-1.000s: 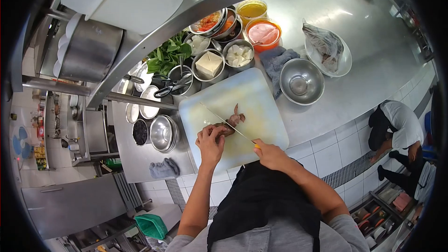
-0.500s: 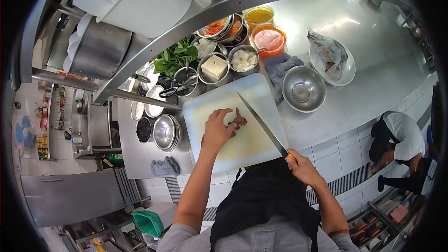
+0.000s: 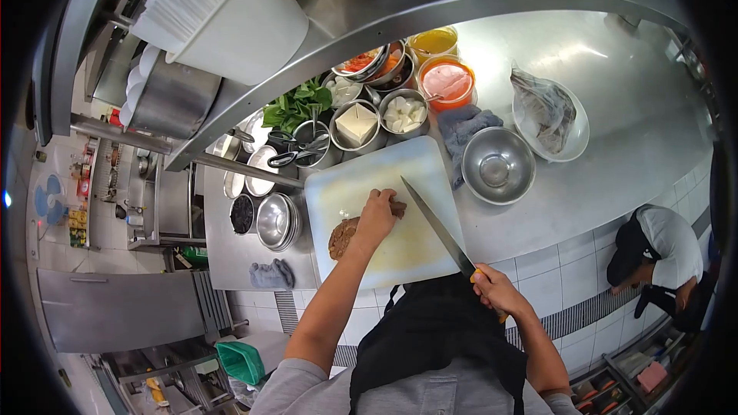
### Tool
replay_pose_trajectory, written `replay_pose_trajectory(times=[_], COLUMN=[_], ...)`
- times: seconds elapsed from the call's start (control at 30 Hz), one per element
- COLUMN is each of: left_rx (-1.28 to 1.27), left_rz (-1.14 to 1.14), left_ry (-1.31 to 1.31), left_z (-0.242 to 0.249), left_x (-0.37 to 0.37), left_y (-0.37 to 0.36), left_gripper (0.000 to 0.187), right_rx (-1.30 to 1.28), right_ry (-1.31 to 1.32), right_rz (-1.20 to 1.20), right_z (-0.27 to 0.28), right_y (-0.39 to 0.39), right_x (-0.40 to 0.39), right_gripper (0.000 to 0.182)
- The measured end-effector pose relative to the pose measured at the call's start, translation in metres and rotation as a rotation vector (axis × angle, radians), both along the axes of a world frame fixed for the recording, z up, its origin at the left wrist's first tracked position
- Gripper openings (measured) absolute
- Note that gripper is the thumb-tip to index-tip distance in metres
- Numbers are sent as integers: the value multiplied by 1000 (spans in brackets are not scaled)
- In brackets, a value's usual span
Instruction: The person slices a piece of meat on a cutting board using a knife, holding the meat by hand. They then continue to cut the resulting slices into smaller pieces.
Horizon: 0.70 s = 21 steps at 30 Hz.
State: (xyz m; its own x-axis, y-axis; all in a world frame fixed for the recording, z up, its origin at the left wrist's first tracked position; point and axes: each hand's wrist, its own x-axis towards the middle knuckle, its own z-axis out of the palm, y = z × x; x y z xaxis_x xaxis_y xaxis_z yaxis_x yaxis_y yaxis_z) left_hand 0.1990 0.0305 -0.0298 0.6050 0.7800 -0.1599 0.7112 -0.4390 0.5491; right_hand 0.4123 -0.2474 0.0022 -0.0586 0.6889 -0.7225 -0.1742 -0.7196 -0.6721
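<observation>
On the white cutting board (image 3: 423, 161), my left hand (image 3: 375, 219) is closed over small brown pieces (image 3: 397, 208) that look like cooked meat. The fingertips are partly hidden by the back of the hand. A larger brown chunk of meat (image 3: 343, 238) lies on the board to the left, beside my left wrist. My right hand (image 3: 496, 292) grips the yellow handle of a long kitchen knife (image 3: 437, 224) near the board's lower right corner. The blade slants up and left across the board's right side, its tip apart from the meat.
Behind the board stand metal pots with a white block (image 3: 356, 124), white chunks (image 3: 404, 114) and scissors (image 3: 296, 147). A steel bowl (image 3: 498, 165), grey cloth (image 3: 463, 127) and bagged item on a white dish (image 3: 575, 142) lie right. A shelf (image 3: 430, 19) overhangs. One person (image 3: 667, 250) bends at right.
My left hand has moved slightly right and closed over the small brown pieces, uncovering more of the larger chunk. The knife stays in my right hand; the camera view has shifted a little.
</observation>
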Motion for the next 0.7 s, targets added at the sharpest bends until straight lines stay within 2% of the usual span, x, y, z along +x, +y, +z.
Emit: replay_pose_trajectory(times=[0.2, 0.33, 0.47, 0.57, 0.67, 0.7], left_rx=[109, 124, 53, 39, 47, 62], left_rz=[190, 251, 276, 258, 262, 265], left_ry=[12, 59, 0, -26, -43, -59], left_z=[10, 7, -4, 0, -6, -10], left_x=[13, 23, 18, 26, 28, 28], left_y=[-21, -26, -14, -15, -14, -13], left_gripper=[64, 63, 49, 36, 26, 22], right_rx=[-13, 0, -22, -4, -12, -4], right_ry=[26, 54, 47, 76, 93, 95], right_rz=[38, 80, 110, 147, 128, 108], right_z=[-3, -10, -14, -17, -16, -16], right_y=[5, 9, 14, 15, 13, 12], right_x=[21, 33, 39, 48, 51, 51], right_gripper=[39, 38, 36, 41, 40, 35])
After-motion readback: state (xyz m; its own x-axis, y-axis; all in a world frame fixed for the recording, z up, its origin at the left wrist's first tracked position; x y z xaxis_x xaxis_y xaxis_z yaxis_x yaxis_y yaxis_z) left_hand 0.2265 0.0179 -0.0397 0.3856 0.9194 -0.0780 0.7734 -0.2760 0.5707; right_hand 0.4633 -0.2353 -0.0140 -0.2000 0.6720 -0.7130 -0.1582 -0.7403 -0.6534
